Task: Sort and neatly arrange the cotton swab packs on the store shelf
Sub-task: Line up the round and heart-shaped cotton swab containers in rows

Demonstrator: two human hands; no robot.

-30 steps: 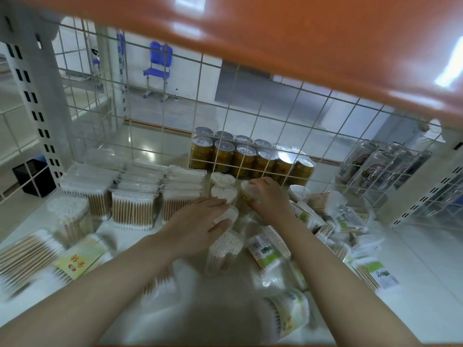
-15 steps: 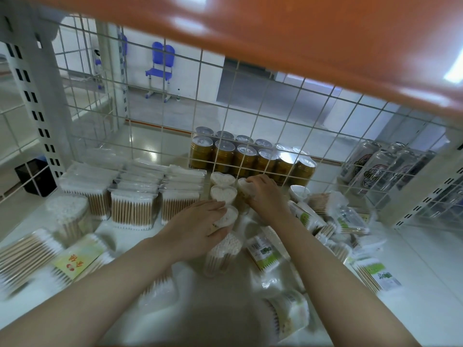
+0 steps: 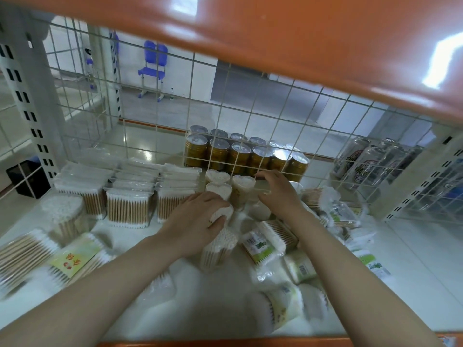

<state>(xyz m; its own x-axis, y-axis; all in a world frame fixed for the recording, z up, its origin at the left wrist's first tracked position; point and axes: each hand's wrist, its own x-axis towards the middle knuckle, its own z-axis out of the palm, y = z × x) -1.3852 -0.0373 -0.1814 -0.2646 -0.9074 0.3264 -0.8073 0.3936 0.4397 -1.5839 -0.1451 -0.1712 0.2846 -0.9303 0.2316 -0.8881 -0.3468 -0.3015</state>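
Left hand point(image 3: 194, 221) around heart-shaped swab pack point(image 3: 221, 213); right hand point(image 3: 278, 194) loose beside.

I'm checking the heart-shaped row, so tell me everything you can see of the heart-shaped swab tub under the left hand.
The heart-shaped tub is a clear plastic container packed with white-tipped swabs standing on end. It stands roughly upright on the white shelf, third in a line behind two more heart tubs near the wire grid. The left hand grips it from above, thumb curled against its near side, covering most of the top. Its lower part is hidden.

Gold cans point(image 3: 244, 156) behind wire grid point(image 3: 175, 116)
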